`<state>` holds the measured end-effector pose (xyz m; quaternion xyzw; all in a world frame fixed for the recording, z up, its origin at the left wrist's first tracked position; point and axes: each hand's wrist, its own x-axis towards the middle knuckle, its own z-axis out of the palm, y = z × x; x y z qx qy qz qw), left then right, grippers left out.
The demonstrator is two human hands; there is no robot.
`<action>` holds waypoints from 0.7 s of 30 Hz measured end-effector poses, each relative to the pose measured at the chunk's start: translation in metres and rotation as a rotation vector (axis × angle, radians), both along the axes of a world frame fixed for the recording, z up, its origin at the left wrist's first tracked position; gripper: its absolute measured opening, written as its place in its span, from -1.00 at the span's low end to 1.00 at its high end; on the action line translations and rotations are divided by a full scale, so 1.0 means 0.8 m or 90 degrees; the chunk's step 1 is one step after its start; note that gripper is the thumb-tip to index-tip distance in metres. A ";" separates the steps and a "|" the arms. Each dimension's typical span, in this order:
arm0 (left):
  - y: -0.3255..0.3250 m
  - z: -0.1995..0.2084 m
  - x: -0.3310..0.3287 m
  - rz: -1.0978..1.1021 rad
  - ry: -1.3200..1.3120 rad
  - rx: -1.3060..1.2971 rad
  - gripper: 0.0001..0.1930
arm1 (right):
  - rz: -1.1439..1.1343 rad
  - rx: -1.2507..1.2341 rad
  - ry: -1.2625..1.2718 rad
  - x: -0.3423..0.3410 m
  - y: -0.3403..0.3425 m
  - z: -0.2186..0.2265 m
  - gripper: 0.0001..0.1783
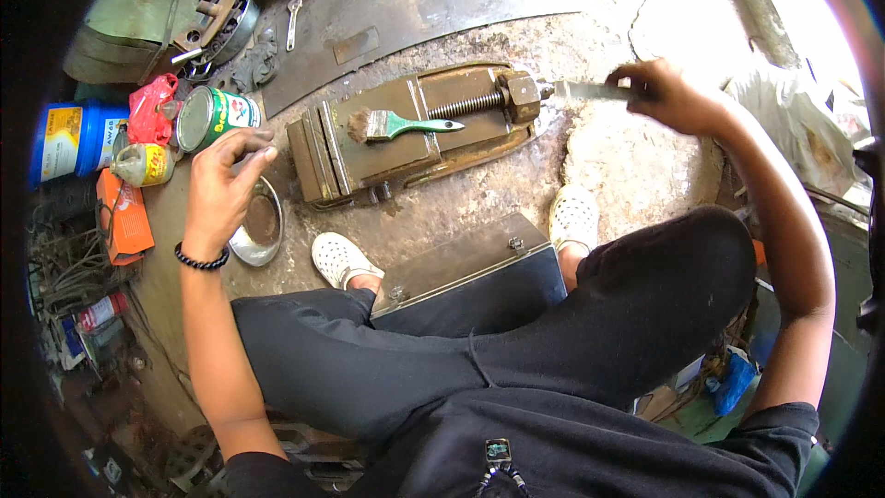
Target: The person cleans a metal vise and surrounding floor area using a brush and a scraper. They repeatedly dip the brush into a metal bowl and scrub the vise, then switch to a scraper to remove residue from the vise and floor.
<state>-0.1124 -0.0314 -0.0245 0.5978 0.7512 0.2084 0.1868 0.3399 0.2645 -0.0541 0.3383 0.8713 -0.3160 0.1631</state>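
A machine vise [369, 164] with a bare screw and a hexagonal end block lies on the floor before me. Across its top rests a paintbrush [396, 125] with a green handle and brown bristles. My right hand [666, 97] is closed on one end of a grey, bar-like thing [595, 90], smeared by motion; its other end reaches toward the screw's end, and I cannot tell whether they touch. My left hand [226, 177] is raised left of the vise, beside a round metal dish [260, 226], with fingers bent, the thumb slightly apart and nothing visible between them.
A metal toolbox [461, 267] stands between my feet. Left are a green can [219, 118], a blue bucket [78, 143], a plastic bottle [143, 164] and an orange box [124, 219]. Beyond the vise lie a metal sheet [415, 9] and a wrench [293, 23].
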 end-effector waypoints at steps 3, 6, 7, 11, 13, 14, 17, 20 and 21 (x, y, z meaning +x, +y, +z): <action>-0.005 0.007 0.009 0.004 -0.015 -0.045 -0.82 | 0.127 0.092 -0.060 0.012 -0.021 -0.055 -0.53; -0.012 0.012 0.031 0.039 -0.020 -0.046 -0.84 | 0.136 0.018 -0.038 0.024 -0.030 -0.113 -0.53; -0.013 0.013 0.039 0.044 -0.018 -0.049 -0.85 | 0.120 0.005 -0.014 0.025 -0.035 -0.137 -0.52; -0.013 0.022 0.060 0.046 -0.016 -0.117 -0.88 | 0.035 -0.007 0.089 0.040 -0.055 -0.210 -0.49; -0.010 0.021 0.064 0.065 -0.034 -0.138 -0.88 | -0.013 -0.002 0.059 0.044 -0.067 -0.237 -0.50; -0.009 0.019 0.065 0.066 0.000 -0.149 -0.88 | -0.025 -0.010 0.109 0.045 -0.073 -0.248 -0.50; -0.006 0.012 0.072 0.087 0.071 -0.175 -0.87 | -0.083 -0.029 0.119 0.050 -0.087 -0.272 -0.53; -0.004 0.011 0.080 0.105 -0.024 -0.210 -0.87 | -0.103 -0.070 0.227 0.057 -0.099 -0.287 -0.52; -0.005 0.008 0.087 0.107 -0.069 -0.201 -0.86 | -0.110 -0.079 0.248 0.058 -0.102 -0.291 -0.57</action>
